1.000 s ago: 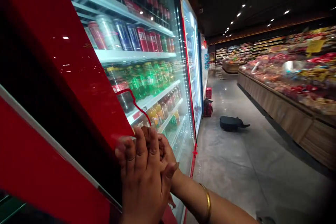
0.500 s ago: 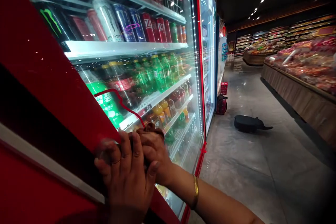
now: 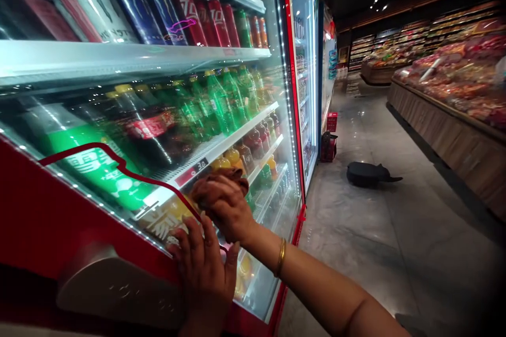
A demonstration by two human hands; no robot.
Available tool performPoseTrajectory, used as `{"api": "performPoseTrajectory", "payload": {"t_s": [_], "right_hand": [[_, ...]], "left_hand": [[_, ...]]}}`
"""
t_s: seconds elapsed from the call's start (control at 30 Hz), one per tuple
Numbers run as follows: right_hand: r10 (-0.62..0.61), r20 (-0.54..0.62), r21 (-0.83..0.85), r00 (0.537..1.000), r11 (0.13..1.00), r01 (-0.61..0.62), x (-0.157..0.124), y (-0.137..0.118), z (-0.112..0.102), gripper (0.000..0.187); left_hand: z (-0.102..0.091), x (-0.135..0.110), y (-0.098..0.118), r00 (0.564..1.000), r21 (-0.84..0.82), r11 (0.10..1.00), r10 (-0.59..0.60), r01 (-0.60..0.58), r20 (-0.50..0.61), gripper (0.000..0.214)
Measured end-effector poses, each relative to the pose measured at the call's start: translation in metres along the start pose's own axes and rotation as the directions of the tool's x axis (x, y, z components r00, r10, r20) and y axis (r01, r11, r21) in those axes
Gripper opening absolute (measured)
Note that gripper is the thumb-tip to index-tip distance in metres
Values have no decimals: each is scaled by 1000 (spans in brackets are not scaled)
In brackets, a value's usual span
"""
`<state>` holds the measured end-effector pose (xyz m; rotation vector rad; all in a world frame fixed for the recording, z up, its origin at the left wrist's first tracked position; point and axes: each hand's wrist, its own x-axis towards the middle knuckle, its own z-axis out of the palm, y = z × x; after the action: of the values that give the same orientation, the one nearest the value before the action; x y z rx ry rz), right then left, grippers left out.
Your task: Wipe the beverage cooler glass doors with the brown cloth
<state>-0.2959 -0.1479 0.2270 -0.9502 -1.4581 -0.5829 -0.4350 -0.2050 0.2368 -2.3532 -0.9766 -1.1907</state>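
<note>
My right hand [image 3: 229, 210] is closed around a bunched brown cloth [image 3: 235, 176] at the glass door [image 3: 162, 131] of a drinks fridge. A gold bracelet [image 3: 281, 258] circles that wrist. Just below and left of it, my left hand [image 3: 205, 266] lies with outstretched fingers at the lower edge of the glass, by the red door frame [image 3: 130, 260]. A dark red curved line [image 3: 146, 179] runs across the glass toward my hands. Behind the pane stand a large green-labelled bottle [image 3: 95, 163] and cola bottles [image 3: 150, 124].
Cans [image 3: 190, 16] fill an upper shelf of the fridge. A second lit fridge [image 3: 302, 63] stands beyond it. On the grey floor [image 3: 356, 253] lies a dark, low ride-on-like object [image 3: 366, 174]. Red boxes [image 3: 329, 145] sit along the fridges, and a wood-sided produce stand [image 3: 443, 137] is at right.
My right hand and the cloth have separated from my left hand, moving slightly up over the glass. The view has shifted, so more of the pane and a grey door handle show.
</note>
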Motion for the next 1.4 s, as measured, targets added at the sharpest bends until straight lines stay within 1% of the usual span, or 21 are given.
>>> {"api": "performPoseTrajectory", "payload": {"t_s": [0.07, 0.13, 0.23, 0.3, 0.37, 0.4, 0.47, 0.53, 0.57, 0.6, 0.7, 0.77, 0.83, 0.87, 0.93, 1.0, 1.03, 1.13, 1.23, 1.33, 1.4], "right_hand": [[133, -65, -13, 989, 991, -134, -6, 7, -7, 26], [175, -47, -21, 984, 984, -176, -24, 5, -9, 31], [50, 152, 1, 987, 999, -51, -40, -3, -6, 21], [-88, 285, 36, 954, 996, 82, -29, -1, -6, 17], [-158, 327, 59, 932, 987, 147, -9, 10, -9, 18], [-148, 312, 54, 939, 989, 138, 1, 17, -12, 19], [-37, 216, 19, 976, 999, 33, 13, 29, -18, 22], [98, 72, -14, 993, 995, -97, 10, 33, -22, 24], [137, 17, -21, 990, 990, -137, 6, 32, -22, 26], [132, -3, -19, 991, 991, -132, 2, 30, -22, 26], [-67, 126, 74, 990, 996, 58, 8, 20, -19, 25], [-219, 208, 177, 953, 967, 184, 32, 17, -19, 27], [-269, 219, 225, 938, 949, 220, 61, 23, -22, 28], [-235, 199, 214, 951, 958, 191, 72, 28, -25, 27], [-72, 104, 151, 992, 987, 56, 82, 39, -29, 24], [66, 2, 97, 998, 993, -66, 75, 45, -32, 25], [84, -24, 84, 996, 993, -82, 69, 45, -33, 27], [-100, 25, 181, 995, 979, 94, 59, 30, -32, 28], [-278, 99, 352, 955, 908, 228, 87, 10, -32, 24], [-320, 58, 362, 946, 890, 278, 128, 8, -37, 27], [-294, -18, 299, 956, 910, 286, 139, 19, -37, 34]], "left_hand": [[11, 1, -5, 998, 9, 999, -46, 46, 38, 78], [21, 2, -10, 996, 22, 997, -73, 72, 55, 76], [26, 5, -13, 999, 15, 999, -51, 51, 5, 77], [25, 10, -11, 997, 9, 999, -50, 50, -64, 80], [22, 17, -9, 993, 6, 998, -68, 69, -101, 81], [21, 20, -8, 992, 5, 997, -78, 79, -102, 80], [20, 26, -6, 992, -1, 995, -100, 100, -79, 79], [21, 27, -4, 989, 0, 991, -134, 134, -57, 79], [22, 27, -4, 987, 7, 988, -153, 153, -46, 78], [23, 27, -3, 985, 17, 986, -167, 168, -38, 77], [25, 29, -2, 979, 40, 979, -197, 199, -49, 74], [22, 35, -2, 972, 32, 975, -216, 220, -96, 75], [16, 44, -2, 967, 12, 974, -222, 225, -123, 75], [13, 48, -2, 967, 4, 975, -222, 224, -125, 76], [8, 56, -2, 968, -6, 975, -222, 223, -116, 77], [7, 60, -1, 968, -15, 975, -221, 221, -121, 77], [8, 61, 0, 968, -22, 976, -216, 215, -130, 77], [16, 63, 1, 964, -29, 983, -181, 179, -194, 75], [21, 73, -1, 946, -33, 989, -148, 144, -289, 77], [20, 91, -5, 926, -54, 992, -129, 117, -354, 78], [19, 101, -7, 914, -52, 992, -124, 113, -387, 77]]}}
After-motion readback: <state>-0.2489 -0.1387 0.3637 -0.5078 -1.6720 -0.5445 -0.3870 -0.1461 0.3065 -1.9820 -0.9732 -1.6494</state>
